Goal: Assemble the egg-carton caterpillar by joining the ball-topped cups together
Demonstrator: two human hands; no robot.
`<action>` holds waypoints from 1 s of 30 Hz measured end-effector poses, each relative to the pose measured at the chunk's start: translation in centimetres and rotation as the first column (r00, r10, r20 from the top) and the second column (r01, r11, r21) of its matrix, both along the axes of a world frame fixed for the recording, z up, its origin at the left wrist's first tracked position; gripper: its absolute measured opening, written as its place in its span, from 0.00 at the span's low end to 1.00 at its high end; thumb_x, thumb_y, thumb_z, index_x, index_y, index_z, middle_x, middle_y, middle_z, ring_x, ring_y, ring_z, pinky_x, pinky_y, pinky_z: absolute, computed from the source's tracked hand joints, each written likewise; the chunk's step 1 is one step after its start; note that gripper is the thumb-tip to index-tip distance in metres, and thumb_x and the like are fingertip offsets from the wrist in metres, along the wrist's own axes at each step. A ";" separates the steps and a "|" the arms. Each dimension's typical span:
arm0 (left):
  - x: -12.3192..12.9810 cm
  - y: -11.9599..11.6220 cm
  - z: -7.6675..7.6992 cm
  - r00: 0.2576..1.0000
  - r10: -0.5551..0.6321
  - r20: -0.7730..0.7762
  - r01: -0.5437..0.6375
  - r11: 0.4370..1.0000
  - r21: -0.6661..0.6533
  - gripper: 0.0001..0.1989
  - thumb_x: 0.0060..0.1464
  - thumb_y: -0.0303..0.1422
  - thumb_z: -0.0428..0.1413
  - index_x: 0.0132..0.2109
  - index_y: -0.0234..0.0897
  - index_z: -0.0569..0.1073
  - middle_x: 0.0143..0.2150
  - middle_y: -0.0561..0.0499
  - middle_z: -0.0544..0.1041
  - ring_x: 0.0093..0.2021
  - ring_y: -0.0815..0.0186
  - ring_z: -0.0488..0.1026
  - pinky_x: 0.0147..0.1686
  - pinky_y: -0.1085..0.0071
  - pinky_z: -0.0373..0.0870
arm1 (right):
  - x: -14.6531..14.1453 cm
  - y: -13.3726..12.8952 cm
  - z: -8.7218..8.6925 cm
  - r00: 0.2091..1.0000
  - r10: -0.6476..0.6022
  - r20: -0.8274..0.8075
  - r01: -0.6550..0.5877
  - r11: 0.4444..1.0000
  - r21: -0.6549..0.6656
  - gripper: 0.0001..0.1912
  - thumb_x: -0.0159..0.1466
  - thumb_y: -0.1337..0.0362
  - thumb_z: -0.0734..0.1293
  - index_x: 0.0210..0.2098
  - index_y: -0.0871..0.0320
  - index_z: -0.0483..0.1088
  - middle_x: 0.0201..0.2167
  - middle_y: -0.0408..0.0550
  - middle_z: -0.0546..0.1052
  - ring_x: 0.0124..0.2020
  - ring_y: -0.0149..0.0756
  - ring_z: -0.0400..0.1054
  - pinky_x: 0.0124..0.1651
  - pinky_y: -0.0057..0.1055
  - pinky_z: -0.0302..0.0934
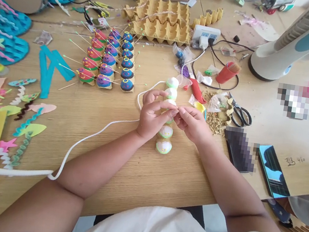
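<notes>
A column of white dome shapes (163, 147) with green rims and small yellow dots stands on the table in front of me. Over its middle, my left hand (154, 114) and my right hand (191, 122) meet fingertip to fingertip, partly covering the domes there. Thumb and forefinger are pinched together on each hand. Whatever lies between the fingertips is too small to make out. Left of the column are three rows of painted domes: red ones (85, 75), purple ones (104, 81) and blue ones (127, 84), with thin green-tipped sticks poking out.
Egg-carton trays (161, 28) and a power strip (206, 34) lie at the back. On the right are scissors (240, 112), wood shavings (215, 123), a phone (273, 170) and a white fan (286, 46). A white cable (95, 124) crosses the left side, near paper cut-outs (33, 129).
</notes>
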State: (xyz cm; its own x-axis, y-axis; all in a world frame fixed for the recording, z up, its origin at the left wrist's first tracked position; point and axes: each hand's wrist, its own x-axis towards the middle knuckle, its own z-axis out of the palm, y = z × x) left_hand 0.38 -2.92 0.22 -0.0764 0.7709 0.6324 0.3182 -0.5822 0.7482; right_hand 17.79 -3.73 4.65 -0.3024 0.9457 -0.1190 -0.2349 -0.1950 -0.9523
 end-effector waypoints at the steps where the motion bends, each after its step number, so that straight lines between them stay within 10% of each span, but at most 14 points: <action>1: 0.0 0.0 0.0 1.000 -0.011 -0.006 0.011 1.000 -0.019 0.12 0.68 0.56 0.63 0.43 0.60 0.85 0.56 0.49 0.79 0.63 0.52 0.77 0.69 0.38 0.75 | 0.0 0.0 0.0 1.000 0.020 -0.007 -0.020 1.000 -0.015 0.29 0.56 0.36 0.83 0.32 0.56 0.80 0.20 0.37 0.69 0.22 0.24 0.55 0.22 0.25 0.44; 15: -0.1 -0.2 0.7 1.000 0.006 -0.016 -0.008 0.996 -0.088 0.15 0.71 0.56 0.61 0.47 0.53 0.83 0.50 0.49 0.83 0.56 0.55 0.81 0.63 0.47 0.78 | 0.3 0.9 -0.5 0.985 -0.160 -0.056 0.162 0.987 0.020 0.27 0.52 0.43 0.85 0.31 0.54 0.73 0.23 0.35 0.70 0.21 0.22 0.52 0.23 0.27 0.42; 20: -0.3 0.4 -0.2 0.997 0.073 0.041 -0.064 0.982 -0.175 0.16 0.73 0.57 0.56 0.47 0.57 0.81 0.47 0.50 0.85 0.49 0.54 0.82 0.48 0.49 0.82 | 0.2 1.2 -1.3 0.975 -0.216 -0.045 0.219 0.971 0.100 0.29 0.59 0.41 0.81 0.24 0.54 0.67 0.21 0.36 0.67 0.21 0.23 0.53 0.24 0.28 0.42; 30: -0.7 1.7 -2.0 0.998 0.065 -0.008 -0.065 0.972 -0.225 0.16 0.76 0.55 0.52 0.55 0.59 0.80 0.54 0.51 0.85 0.57 0.54 0.82 0.53 0.50 0.81 | 0.1 1.7 -2.1 0.981 -0.195 0.003 0.191 0.964 0.184 0.30 0.53 0.37 0.85 0.30 0.54 0.74 0.25 0.38 0.77 0.20 0.23 0.55 0.24 0.29 0.49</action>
State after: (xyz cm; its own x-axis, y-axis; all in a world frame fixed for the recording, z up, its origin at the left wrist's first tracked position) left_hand -0.33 -1.26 -1.82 -0.1305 0.8867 0.4435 0.3505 -0.3772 0.8573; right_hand 17.87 -2.02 2.54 -0.1117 0.9921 0.0567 -0.2310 0.0295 -0.9725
